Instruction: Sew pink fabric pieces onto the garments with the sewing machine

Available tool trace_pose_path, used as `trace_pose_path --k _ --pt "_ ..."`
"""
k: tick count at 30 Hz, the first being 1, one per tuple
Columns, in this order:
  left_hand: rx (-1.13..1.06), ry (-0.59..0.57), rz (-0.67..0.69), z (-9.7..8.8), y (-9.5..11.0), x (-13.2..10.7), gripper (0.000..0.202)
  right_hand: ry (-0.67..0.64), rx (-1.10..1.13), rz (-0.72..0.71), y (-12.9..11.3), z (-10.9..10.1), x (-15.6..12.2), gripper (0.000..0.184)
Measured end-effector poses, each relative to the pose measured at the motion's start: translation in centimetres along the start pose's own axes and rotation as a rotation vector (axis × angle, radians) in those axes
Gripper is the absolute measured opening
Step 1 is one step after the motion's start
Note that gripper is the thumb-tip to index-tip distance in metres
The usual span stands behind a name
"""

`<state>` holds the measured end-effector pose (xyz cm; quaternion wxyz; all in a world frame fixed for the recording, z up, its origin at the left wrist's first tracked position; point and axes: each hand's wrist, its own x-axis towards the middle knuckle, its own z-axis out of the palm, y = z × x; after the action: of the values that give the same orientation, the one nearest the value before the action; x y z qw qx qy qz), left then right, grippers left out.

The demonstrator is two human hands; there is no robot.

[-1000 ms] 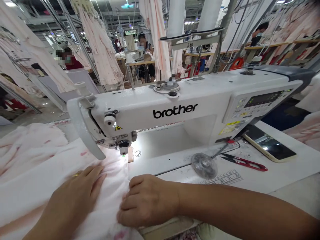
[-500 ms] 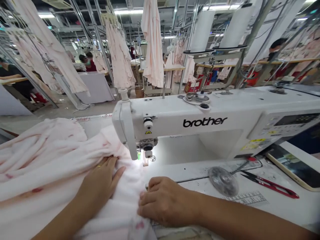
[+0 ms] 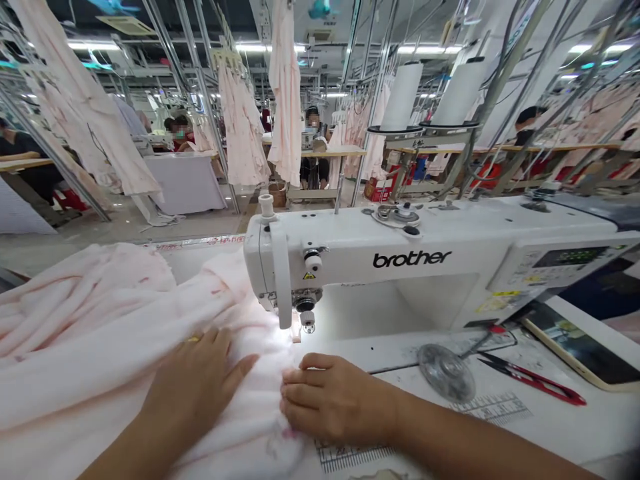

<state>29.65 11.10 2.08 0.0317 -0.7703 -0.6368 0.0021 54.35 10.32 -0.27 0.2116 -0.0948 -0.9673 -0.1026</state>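
A pale pink plush fabric with small darker marks (image 3: 100, 373) spreads over the left of the table and runs up to the presser-foot area of a white sewing machine (image 3: 350, 250). My left hand (image 3: 193, 380), with a ring on one finger, lies flat on the cloth, thumb spread away from the fingers. Close to the front of the lit needle area, my right hand (image 3: 335, 400) has its fingers curled and pressed together on the cloth's right edge. The fingertips are partly hidden, and the needle itself cannot be made out.
Right of my right hand are a clear round disc on a stem (image 3: 447, 373), red-handled thread snips (image 3: 533, 379) and a phone (image 3: 583, 343). A printed ruler (image 3: 355, 457) marks the table. Thread cones (image 3: 403, 97) stand behind the machine. Beyond, garments (image 3: 243, 120) hang and people sit at other machines.
The view has tilted up, so the machine sits lower and further right. My left hand has slid slightly left and back from the needle area. My right hand stays at the cloth edge.
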Motion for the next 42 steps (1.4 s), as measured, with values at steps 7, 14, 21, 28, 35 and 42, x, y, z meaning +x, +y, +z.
trace_pose_path --k 7,14,21,28,35,42 --pt "-0.099 -0.148 0.036 0.0 -0.4 -0.8 0.035 -0.064 -0.137 -0.129 0.2 -1.3 1.6 0.022" --pt "-0.009 -0.067 0.115 -0.6 -0.7 -0.1 0.034 -0.038 -0.109 -0.190 1.0 -1.0 2.3 0.030" --pt "-0.066 0.255 0.565 2.7 -1.7 0.3 0.053 -0.094 0.034 -0.060 0.9 0.0 0.8 0.025" --pt "-0.125 0.124 0.587 4.5 -2.5 1.8 0.073 -0.075 0.073 -0.009 1.2 0.1 0.7 0.024" --pt "-0.236 0.067 0.586 2.2 -1.8 5.1 0.053 -0.060 0.130 0.153 2.6 1.4 0.7 0.021" --pt "-0.303 0.027 0.544 0.7 -2.0 7.6 0.027 -0.119 0.148 0.283 3.5 2.3 1.3 0.017"
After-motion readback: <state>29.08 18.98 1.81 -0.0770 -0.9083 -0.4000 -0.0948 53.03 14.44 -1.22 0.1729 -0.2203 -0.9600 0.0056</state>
